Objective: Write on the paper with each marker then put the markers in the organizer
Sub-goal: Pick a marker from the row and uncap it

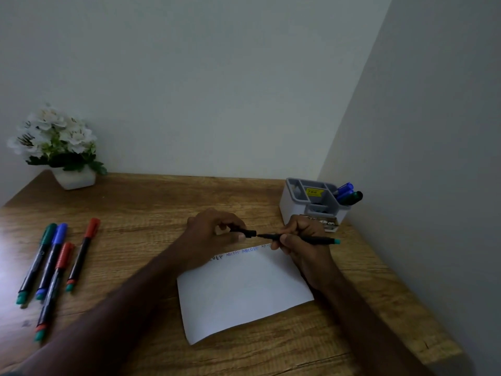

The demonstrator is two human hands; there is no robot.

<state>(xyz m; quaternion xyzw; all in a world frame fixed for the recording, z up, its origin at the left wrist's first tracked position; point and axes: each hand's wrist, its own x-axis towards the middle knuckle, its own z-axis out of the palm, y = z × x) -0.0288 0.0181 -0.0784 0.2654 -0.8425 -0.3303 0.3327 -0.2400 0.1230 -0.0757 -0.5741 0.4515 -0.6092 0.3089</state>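
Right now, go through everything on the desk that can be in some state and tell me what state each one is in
Black marker: uncapped, gripped by the right hand.
Black cap: off, pinched by the left hand, just short of the tip.
Paper: flat, lettering along its far edge.
Organizer: upright, blue and dark markers in its right compartment.
Four markers: capped, lying loose on the left.
Flower pot: upright.

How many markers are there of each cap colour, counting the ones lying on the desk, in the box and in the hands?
Red caps: 2
Blue caps: 3
Green caps: 2
Black cap, marker in the right hand, cap in the left hand: 1
Total: 8 markers
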